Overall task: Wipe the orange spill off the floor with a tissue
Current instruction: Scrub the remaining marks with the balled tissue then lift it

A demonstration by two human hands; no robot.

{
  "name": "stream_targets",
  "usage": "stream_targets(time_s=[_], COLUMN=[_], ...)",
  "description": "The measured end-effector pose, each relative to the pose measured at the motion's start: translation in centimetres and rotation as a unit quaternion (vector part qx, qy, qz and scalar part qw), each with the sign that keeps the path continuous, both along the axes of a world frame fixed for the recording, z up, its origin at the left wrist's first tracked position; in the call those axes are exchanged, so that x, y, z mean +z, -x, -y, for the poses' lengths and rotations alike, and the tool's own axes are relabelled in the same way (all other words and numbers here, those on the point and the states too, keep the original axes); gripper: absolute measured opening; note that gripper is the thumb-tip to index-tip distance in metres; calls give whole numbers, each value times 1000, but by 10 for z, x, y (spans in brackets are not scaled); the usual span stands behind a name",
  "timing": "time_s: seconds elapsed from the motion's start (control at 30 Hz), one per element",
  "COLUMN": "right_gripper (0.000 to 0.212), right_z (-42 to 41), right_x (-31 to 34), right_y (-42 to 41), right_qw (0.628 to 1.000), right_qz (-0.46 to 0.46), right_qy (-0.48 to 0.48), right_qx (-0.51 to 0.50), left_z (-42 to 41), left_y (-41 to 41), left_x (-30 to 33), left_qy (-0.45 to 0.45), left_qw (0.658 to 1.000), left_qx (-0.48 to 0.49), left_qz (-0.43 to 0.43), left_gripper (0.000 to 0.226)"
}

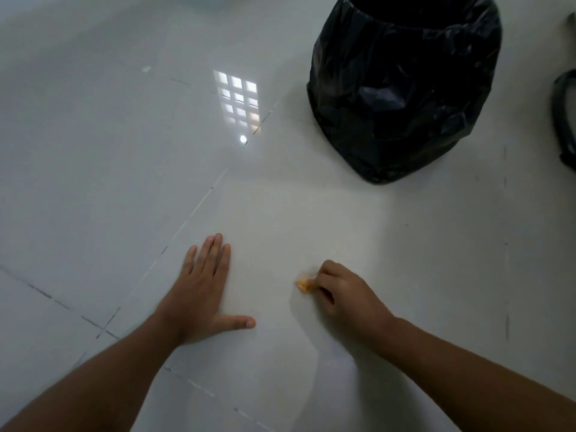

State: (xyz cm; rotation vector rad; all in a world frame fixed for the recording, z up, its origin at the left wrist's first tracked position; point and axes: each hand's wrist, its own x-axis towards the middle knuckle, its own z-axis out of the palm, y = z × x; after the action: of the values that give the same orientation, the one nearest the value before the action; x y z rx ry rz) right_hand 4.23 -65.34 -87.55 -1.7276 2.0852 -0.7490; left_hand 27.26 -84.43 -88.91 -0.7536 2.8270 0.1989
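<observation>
Your right hand (344, 294) is curling closed around a small orange-stained tissue (304, 284), pinching it against the pale tiled floor (109, 151). Its crumpled tip is poking out leftward toward your left hand (202, 291), which is lying flat, fingers spread open, holding nothing. Most of the tissue is hiding inside your fist. A bin lined with a black bag (405, 88) is standing beyond, its top cut off.

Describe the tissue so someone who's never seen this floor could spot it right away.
Start at the black bin bag at the top right, then drop down the pale tiled floor to the right hand. The tissue pokes from its fingertips: a small crumpled wad, the only orange-stained thing here.
</observation>
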Motion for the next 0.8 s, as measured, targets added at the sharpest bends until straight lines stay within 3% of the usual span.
stream_targets(time_s=[0.23,0.3,0.4,0.5,0.63,0.8], right_gripper=[12,6,5,18,24,20], right_z=[-51,-47,-37,-33,-20,-2], right_x=[11,24,37,43,54,88], right_y=[32,39,53,57,51,64], right_qw=[995,986,920,866,828,834], right_qz=[19,88,290,421,483,477], right_qy=[-77,-139,-254,-241,-231,-197], right_qx=[67,20,-67,-124,-169,-197], left_z=[-2,-3,-7,-19,-29,-35], left_y=[1,4,13,21,40,89], left_x=[1,6,17,24,32,65], left_qy=[-18,-20,-48,-92,-98,-77], left_qw=[999,998,996,993,995,997], left_qx=[9,20,37,53,25,-24], left_qz=[36,47,64,55,1,-15], left_gripper=[148,150,155,151,130,106])
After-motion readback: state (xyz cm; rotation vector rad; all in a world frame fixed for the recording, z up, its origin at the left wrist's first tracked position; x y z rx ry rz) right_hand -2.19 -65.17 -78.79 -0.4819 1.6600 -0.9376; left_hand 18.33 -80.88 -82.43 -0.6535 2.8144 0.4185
